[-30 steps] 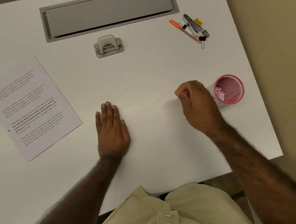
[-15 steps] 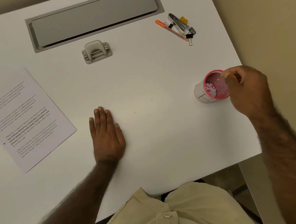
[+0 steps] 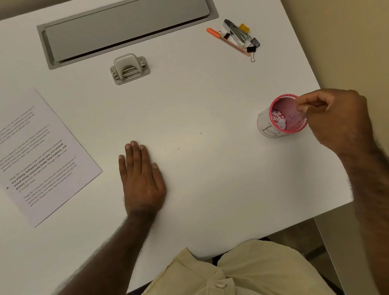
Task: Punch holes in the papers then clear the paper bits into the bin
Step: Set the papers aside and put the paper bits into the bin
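My right hand (image 3: 335, 118) is over the right side of the white table (image 3: 194, 102), with thumb and fingertips (image 3: 302, 107) pinched together just above the open mouth of the bin (image 3: 284, 116). I cannot tell whether anything is held in the pinch; whatever may be there is too small to make out. The bin is a small round cup of pink mesh with a thicker pink rim, wrapped on the outside in a white label bearing a hand-drawn letter. It stands upright near the right edge of the table. Inside, white paper bits (image 3: 278, 118) lie clustered against the left wall and bottom.

My left hand (image 3: 141, 178) lies flat, palm down, fingers together and extended, on bare table at the centre, holding nothing.

The papers (image 3: 35, 156) lie to the left, well apart from both hands: white printed sheets, turned at an angle, several paragraphs of text, some in bold. Two small dark marks show along the left margin; whether they are holes I cannot confirm.

The hole punch (image 3: 130, 68), beige-grey with a rounded lever, sits at the far centre, just in front of a grey recessed cover (image 3: 126, 22). An orange pen (image 3: 227, 41), a metal stapler (image 3: 235, 30) and black binder clips (image 3: 252, 46) lie grouped at the far right.
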